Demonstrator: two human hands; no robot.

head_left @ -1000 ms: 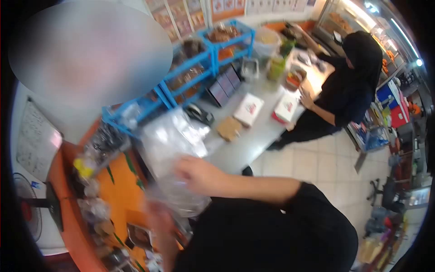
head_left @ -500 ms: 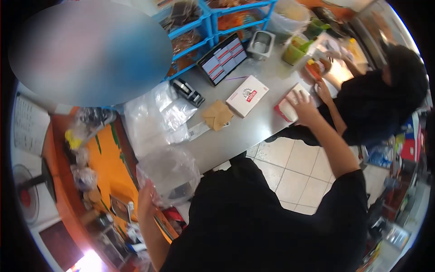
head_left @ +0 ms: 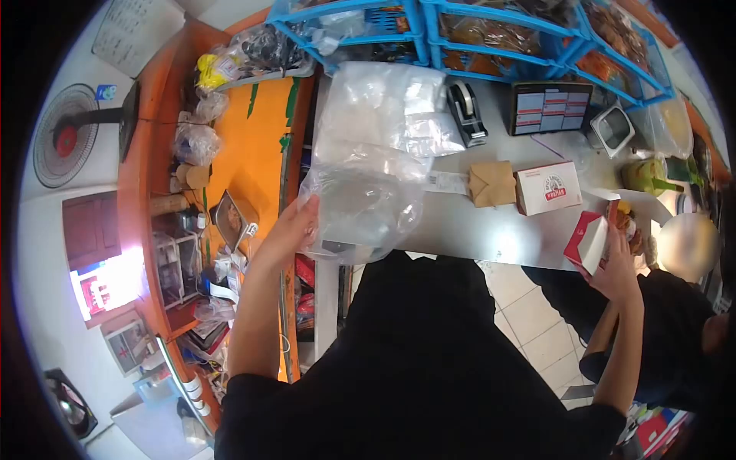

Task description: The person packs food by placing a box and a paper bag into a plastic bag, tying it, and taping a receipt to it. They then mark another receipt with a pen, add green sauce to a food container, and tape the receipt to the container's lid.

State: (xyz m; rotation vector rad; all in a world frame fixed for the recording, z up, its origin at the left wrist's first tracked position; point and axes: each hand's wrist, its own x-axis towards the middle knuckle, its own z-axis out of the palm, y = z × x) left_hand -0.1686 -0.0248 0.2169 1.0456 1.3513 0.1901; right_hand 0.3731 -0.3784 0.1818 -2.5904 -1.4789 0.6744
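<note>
My left hand (head_left: 297, 224) is closed on the edge of a clear plastic bag (head_left: 360, 211), which hangs over the near left edge of the metal counter (head_left: 460, 226). At the right, my right hand (head_left: 616, 268) grips a red and white box (head_left: 587, 241) at the counter's front edge. To its left lie a closed white printed box (head_left: 550, 188) and a folded brown paper packet (head_left: 491, 183), side by side. Behind the held bag, a stack of clear plastic bags (head_left: 368, 115) lies flat.
A tape dispenser (head_left: 468, 115), a tablet (head_left: 550, 109) and a metal container (head_left: 612, 130) stand along the back, below blue crates (head_left: 506, 38). An orange surface (head_left: 249, 146) lies left. A co-worker (head_left: 675, 330) is close at the right, beside my right arm.
The view has turned, so the counter now runs more level. My right hand has gone from lying on top of the red and white box to gripping its side; the box is now tilted.
</note>
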